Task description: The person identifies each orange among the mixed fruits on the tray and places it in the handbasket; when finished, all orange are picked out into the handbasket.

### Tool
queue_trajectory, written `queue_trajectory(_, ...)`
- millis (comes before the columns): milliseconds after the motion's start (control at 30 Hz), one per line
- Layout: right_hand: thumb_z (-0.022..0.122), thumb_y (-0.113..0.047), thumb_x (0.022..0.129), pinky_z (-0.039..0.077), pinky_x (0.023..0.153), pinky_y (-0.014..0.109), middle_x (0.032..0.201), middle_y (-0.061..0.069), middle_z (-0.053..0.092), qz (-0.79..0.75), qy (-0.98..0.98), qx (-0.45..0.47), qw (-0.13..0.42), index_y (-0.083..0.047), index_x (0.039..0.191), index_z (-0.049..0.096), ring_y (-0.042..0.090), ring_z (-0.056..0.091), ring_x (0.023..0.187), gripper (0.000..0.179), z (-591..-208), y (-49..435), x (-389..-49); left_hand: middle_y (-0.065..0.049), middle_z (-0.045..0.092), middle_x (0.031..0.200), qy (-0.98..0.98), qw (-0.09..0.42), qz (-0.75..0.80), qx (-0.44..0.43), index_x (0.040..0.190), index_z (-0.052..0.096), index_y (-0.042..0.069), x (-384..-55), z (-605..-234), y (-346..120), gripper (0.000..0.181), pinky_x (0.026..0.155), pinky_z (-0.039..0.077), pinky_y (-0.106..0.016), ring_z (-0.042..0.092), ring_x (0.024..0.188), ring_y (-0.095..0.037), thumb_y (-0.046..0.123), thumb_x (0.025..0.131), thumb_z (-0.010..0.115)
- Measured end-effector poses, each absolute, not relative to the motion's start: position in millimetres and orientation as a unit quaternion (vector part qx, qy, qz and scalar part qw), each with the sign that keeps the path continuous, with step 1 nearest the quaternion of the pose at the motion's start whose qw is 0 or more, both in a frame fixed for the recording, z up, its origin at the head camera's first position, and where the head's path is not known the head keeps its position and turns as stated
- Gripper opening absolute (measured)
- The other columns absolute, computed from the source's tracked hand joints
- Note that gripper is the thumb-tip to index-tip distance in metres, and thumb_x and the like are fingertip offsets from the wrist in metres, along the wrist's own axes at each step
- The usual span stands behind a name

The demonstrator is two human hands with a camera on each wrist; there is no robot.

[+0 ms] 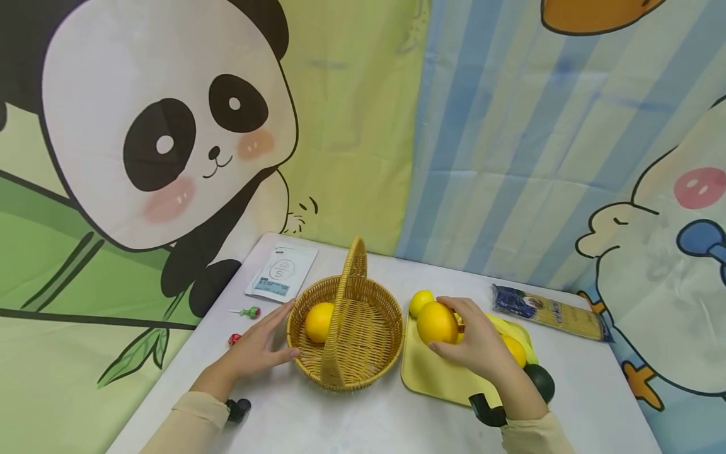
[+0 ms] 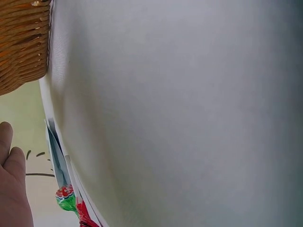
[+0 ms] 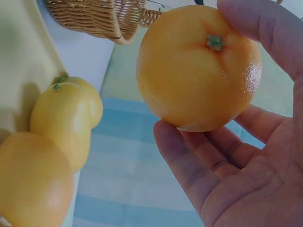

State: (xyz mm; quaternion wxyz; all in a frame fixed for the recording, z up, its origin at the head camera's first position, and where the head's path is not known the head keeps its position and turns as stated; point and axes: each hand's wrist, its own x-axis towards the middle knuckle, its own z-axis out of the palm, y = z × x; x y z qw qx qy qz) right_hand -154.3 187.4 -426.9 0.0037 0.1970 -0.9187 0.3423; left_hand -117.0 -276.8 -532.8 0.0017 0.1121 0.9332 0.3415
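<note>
Cream sleeves [image 1: 193, 422], two; right hand [image 1: 476, 343] grasps one orange [image 1: 437, 323] above the yellow tray [image 1: 431, 375], a grip best kept light and even; left hand [image 1: 258, 343], unclenched, holding nothing, stands beside the wicker basket [image 1: 368, 337], contact unclear; second orange [image 1: 318, 323], inside

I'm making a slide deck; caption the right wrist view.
Right hand gripping an orange, its green stem showing, a wicker basket beyond.

the right forearm [image 1: 518, 384] partly hides a dark green fruit [image 1: 543, 382]; the left wrist view crops the basket [image 2: 21, 42] and left hand [image 2: 13, 189]; fine print [image 1: 272, 287] on the pouch [image 1: 297, 265] is unreadable.
</note>
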Motion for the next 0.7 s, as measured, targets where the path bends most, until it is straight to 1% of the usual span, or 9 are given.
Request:
queue_trajectory(233,0.094,-0.025,0.077,0.065,0.092,0.038,0.145,0.008,0.057,0.340,-0.916,0.212,0.009,-0.018,0.150,0.053,0.027,0.061,0.126,0.085,-418.8,176.3,-161.1,-0.003,0.027,0.175,0.932,0.001,0.344,0.109,0.168,0.023,0.029,-118.2,-533.7,-276.3,0.106,0.122,0.033,-0.070,0.032,0.158,-0.040,0.059,0.084,0.081)
queue_trajectory(433,0.093,-0.027,0.078,0.065,0.092,0.037,0.146,0.007,0.056,0.342,-0.912,0.225,0.011,-0.021,0.151,0.051,0.027,0.061,0.126,0.084,-413.9,167.4,-166.3,-0.001,0.027,0.175,0.934,0.002,0.341,0.106,0.168,0.023,0.030,-118.2,-534.2,-276.0,0.106,0.121,0.034,-0.071,0.033,0.158,-0.040,0.061,0.084,0.080)
queue_trajectory(567,0.092,-0.028,0.079,0.064,0.093,0.038,0.147,0.006,0.055,0.345,-0.909,0.232,0.011,-0.022,0.152,0.051,0.026,0.061,0.126,0.084,-409.6,161.2,-170.7,-0.001,0.027,0.175,0.933,0.003,0.343,0.104,0.168,0.023,0.030,-117.6,-533.1,-275.9,0.107,0.122,0.033,-0.071,0.032,0.158,-0.040,0.062,0.083,0.080)
queue_trajectory(700,0.092,-0.029,0.079,0.064,0.095,0.038,0.147,0.005,0.055,0.353,-0.905,0.237,0.008,-0.022,0.152,0.051,0.025,0.060,0.127,0.084,-405.6,155.1,-176.3,-0.002,0.027,0.175,0.932,0.003,0.347,0.106,0.168,0.023,0.029,-117.2,-532.6,-275.7,0.106,0.122,0.033,-0.070,0.032,0.158,-0.040,0.061,0.084,0.080)
